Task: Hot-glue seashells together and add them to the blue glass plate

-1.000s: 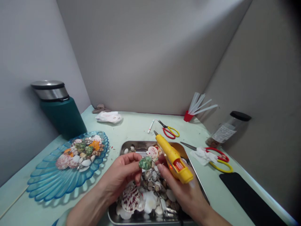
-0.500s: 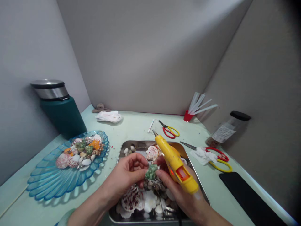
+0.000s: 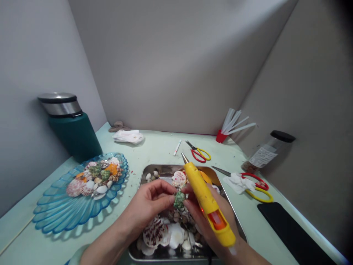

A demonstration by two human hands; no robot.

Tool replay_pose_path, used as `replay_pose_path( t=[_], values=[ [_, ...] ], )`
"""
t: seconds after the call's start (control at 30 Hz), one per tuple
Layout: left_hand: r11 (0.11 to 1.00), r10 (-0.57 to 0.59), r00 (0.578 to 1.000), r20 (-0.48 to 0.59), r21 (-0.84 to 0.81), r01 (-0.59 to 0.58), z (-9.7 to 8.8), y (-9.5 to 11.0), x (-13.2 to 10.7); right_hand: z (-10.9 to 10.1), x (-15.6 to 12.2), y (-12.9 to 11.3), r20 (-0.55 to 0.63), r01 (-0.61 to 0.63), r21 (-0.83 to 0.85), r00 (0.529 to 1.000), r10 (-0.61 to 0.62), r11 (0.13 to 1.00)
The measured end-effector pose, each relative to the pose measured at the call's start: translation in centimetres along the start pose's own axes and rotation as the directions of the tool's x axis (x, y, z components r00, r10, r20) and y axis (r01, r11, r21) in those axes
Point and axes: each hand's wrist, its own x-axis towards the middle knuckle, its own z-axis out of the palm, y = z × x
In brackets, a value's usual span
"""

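Over the tray, my left hand [image 3: 147, 204] pinches a small mottled green seashell [image 3: 179, 200] between thumb and fingertips. The fingertips of my right hand [image 3: 217, 217] touch the shell's other side. That same hand also holds a yellow hot glue gun [image 3: 204, 193], its metal nozzle pointing up and away and a red light glowing on its side. Beneath both hands lies a steel tray [image 3: 242, 232] of assorted shells, including a dark-striped scallop shell [image 3: 153, 232] and a white one [image 3: 175, 235]. My hands cover the tray's middle.
At left, a blue scalloped plate [image 3: 66, 213] bears grouped shells, beside a green flask [image 3: 75, 136]. Behind are a white packet [image 3: 128, 136] and small scissors [image 3: 199, 152]. To the right are larger scissors [image 3: 259, 187], a jar [image 3: 266, 154], glue sticks [image 3: 234, 121] and a black slab [image 3: 292, 232].
The green shell has turned a little between my fingertips and shifted slightly right. The glue gun has tilted slightly, its rear end moving right and down. Both hands keep their hold.
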Motion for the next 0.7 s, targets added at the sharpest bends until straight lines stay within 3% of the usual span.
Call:
replay_pose_path(
  t=[0.37,0.7],
  values=[
    [0.996,0.086,0.996,0.032,0.023,-0.086,-0.15,-0.05,-0.08,0.30,-0.20,0.00,-0.029,-0.020,0.055,0.999,0.021,0.998],
    [0.977,0.208,0.976,0.064,-0.069,-0.204,-0.19,0.07,-0.17,-0.15,-0.07,-0.58,-0.025,-0.058,0.002,0.998,0.058,0.998]
  ],
)
